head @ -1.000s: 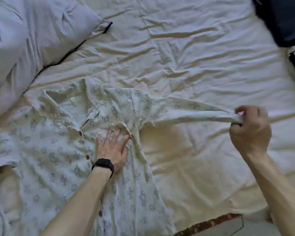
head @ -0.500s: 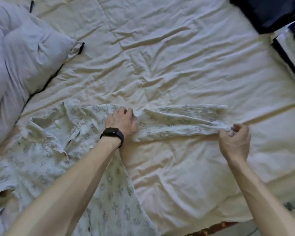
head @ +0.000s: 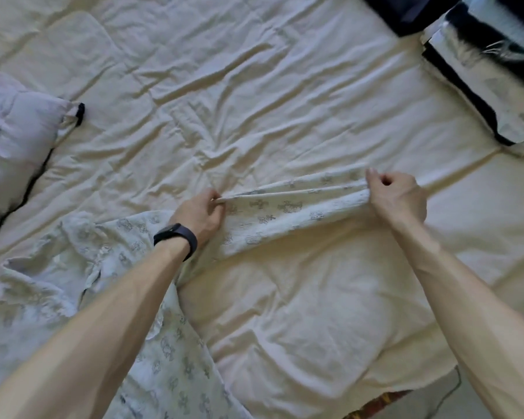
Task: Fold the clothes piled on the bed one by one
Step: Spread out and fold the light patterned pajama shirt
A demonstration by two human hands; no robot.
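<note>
A pale printed shirt [head: 73, 282] lies spread on the cream bed sheet [head: 285, 101] at the lower left, collar towards the left. Its sleeve [head: 288, 210] stretches out to the right across the sheet. My left hand [head: 201, 214], with a dark watch on the wrist, pinches the sleeve's upper edge near the shoulder. My right hand [head: 398, 198] grips the cuff end of the sleeve, fingers curled round the fabric. The sleeve lies taut between both hands.
A lilac pillow [head: 15, 146] sits at the left edge. Folded black and white clothes [head: 490, 80] lie stacked at the upper right, with a dark item [head: 406, 10] behind them. The bed's front edge runs along the lower right, with floor [head: 421, 403] below.
My left hand has left the shirt's chest and moved up to pinch the sleeve near the shoulder. My right hand has lowered the sleeve end onto the sheet. The view has shifted left.
</note>
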